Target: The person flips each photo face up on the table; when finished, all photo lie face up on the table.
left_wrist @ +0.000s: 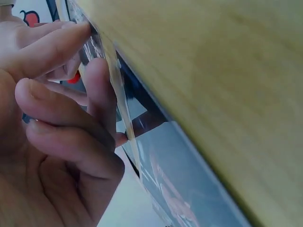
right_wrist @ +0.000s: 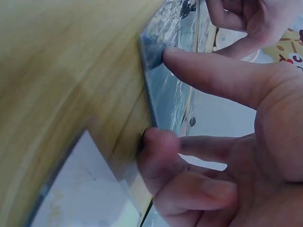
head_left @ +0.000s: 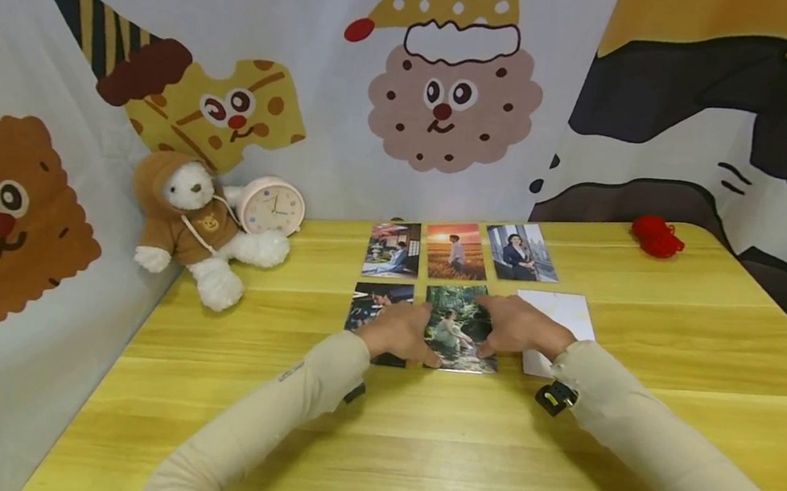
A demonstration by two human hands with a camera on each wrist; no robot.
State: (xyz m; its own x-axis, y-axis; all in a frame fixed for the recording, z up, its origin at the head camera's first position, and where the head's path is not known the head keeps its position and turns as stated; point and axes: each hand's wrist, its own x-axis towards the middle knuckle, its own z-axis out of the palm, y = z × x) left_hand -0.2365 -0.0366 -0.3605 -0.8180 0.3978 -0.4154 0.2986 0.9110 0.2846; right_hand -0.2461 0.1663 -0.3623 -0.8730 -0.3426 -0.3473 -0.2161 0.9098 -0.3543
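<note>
Photo cards lie in two rows on the wooden table. My left hand [head_left: 394, 331] reaches over the dark photo card [head_left: 382, 292], hiding part of it. Its thumb touches the lower left of the forest photo card [head_left: 456, 325], and its other fingers are bent in the left wrist view. On that same card's right side rests my right hand [head_left: 521, 325]. There the thumb [right_wrist: 203, 71] lies extended on the card near a corner, and a bent finger touches farther along the edge. A white card [head_left: 561, 305] lies partly under the right hand and wrist.
Behind are a garden photo [head_left: 391, 249], a sunset photo [head_left: 457, 253] and an office portrait [head_left: 522, 252]. A plush bear [head_left: 195, 227] and a round clock [head_left: 272, 207] stand at the back left. Red yarn [head_left: 657, 237] lies back right. A printed cloth [head_left: 336, 109] hangs behind the table.
</note>
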